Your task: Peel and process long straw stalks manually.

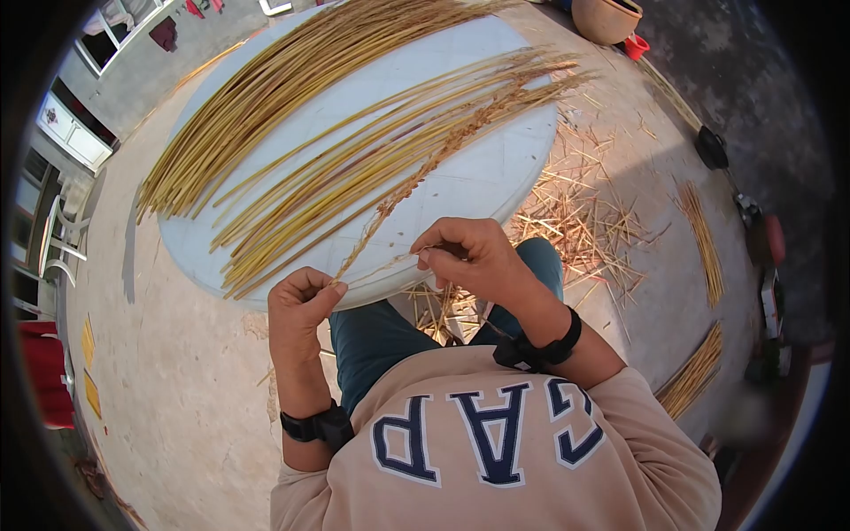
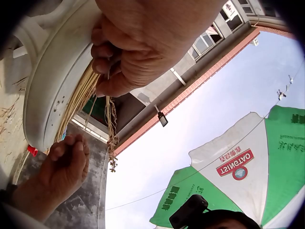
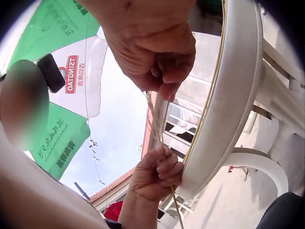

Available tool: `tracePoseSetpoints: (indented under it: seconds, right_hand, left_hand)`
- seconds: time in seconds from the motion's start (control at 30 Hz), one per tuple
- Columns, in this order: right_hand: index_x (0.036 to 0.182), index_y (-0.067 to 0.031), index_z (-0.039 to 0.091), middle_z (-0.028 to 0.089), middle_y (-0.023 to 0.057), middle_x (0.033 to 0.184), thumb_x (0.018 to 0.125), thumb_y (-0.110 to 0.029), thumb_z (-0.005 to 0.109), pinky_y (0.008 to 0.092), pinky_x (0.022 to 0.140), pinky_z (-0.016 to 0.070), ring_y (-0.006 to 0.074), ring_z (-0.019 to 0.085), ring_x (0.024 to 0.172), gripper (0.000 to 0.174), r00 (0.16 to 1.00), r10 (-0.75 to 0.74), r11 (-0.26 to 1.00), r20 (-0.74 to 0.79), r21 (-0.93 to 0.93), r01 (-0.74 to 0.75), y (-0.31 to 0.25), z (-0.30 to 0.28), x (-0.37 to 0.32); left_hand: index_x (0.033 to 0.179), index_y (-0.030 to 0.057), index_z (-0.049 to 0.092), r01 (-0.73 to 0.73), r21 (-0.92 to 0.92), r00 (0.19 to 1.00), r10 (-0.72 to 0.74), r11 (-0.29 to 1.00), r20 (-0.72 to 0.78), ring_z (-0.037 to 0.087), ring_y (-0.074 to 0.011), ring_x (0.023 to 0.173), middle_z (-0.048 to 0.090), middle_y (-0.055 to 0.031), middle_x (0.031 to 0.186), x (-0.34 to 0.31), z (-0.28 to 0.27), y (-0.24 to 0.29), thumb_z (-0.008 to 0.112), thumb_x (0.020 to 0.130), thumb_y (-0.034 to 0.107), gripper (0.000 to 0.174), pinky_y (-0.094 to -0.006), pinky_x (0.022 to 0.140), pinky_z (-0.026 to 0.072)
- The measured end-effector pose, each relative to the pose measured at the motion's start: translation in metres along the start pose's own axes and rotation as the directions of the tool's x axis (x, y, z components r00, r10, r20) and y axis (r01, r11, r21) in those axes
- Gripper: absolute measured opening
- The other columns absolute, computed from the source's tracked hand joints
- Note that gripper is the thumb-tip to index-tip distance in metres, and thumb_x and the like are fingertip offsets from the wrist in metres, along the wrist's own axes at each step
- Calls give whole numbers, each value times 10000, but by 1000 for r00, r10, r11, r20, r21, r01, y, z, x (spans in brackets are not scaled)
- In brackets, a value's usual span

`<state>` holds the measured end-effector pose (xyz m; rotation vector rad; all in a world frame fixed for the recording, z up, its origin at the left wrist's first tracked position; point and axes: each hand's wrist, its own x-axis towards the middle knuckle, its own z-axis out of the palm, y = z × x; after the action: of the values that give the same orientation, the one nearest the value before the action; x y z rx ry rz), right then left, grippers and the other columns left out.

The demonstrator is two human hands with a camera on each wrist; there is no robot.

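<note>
Over the near edge of the table, my left hand pinches a dried stalk between thumb and fingers. The stalk's bushy brown seed head slants up across the tabletop. My right hand pinches the end of a thin strand that runs taut from the left fingertips. In the right wrist view, thin strands stretch between the two hands. Seed tufts hang below my left hand in the left wrist view. Loose yellow stalks lie just beyond my hands.
A thick bundle of stalks lies on the far side of the round white table. Cut straw litters the ground at right. Small bundles lie farther right. A clay pot and red cup stand behind.
</note>
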<state>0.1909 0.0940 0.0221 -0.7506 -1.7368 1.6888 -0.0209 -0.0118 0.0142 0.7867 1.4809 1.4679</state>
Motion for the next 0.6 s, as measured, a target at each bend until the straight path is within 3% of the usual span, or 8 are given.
tracePoseSetpoints:
  seconds: [0.1,0.2,0.27,0.3,0.37,0.4,0.47,0.6]
  right_hand:
    - [904,16,613,627,51,730,793,-11,561,201,505,464,58,577,580,125,996,-87,984,-14,-154,84,6,1,0]
    - [873,4,612,613,59,687,756,-23,598,221,496,455,71,579,563,121,938,-339,818,-68,-514,258,14,4,2]
    - [842,0,610,591,63,662,734,-40,620,240,487,447,90,577,547,116,820,-572,507,-33,-799,322,20,5,5]
    - [842,0,610,591,63,662,734,-40,620,240,487,447,90,577,547,116,820,-571,507,-32,-799,322,21,1,7]
    - [775,-18,600,581,104,657,700,-59,624,303,479,452,243,577,536,89,756,-610,503,-239,-853,137,22,-18,11]
    - [775,-18,600,581,104,657,700,-59,624,303,479,452,243,577,536,89,756,-611,502,-237,-854,137,20,-28,10]
    - [817,-28,607,560,99,656,747,-70,611,300,473,441,233,560,515,82,801,-438,736,-408,-674,59,15,-46,8]
    - [848,-19,609,562,87,687,792,-50,593,265,475,433,184,562,510,66,839,-416,743,-352,-663,90,1,-47,7]
  left_hand:
    - [666,8,598,4,2,1000,-4,1000,1,421,-21,489,528,22,563,0,0,0,686,665,-21,93,-167,478,295]
    - [666,11,599,-1,18,1000,1,1000,8,420,-23,486,525,22,559,-1,3,1,686,669,-13,90,-167,479,296]
    - [666,13,600,-6,30,1000,6,1000,14,419,-25,483,524,22,557,-1,4,0,685,672,-9,88,-167,480,296]
    - [670,14,601,-12,27,1000,12,1000,1,421,-27,483,524,20,554,-1,3,0,684,674,-8,85,-169,481,299]
    - [674,14,602,-19,24,1000,19,1000,-12,423,-29,483,524,18,551,0,-2,0,682,677,-6,82,-170,481,301]
    - [680,14,603,-49,36,997,51,998,-57,427,-33,490,526,14,554,0,-8,0,681,678,-5,80,-172,484,302]
    - [685,14,604,-82,48,991,87,995,-105,432,-36,497,529,10,557,-1,-12,-1,680,679,-3,78,-174,486,304]
    - [700,2,606,-120,85,988,128,989,-92,464,-53,532,552,-10,591,-3,-2,0,697,691,4,92,-178,519,348]
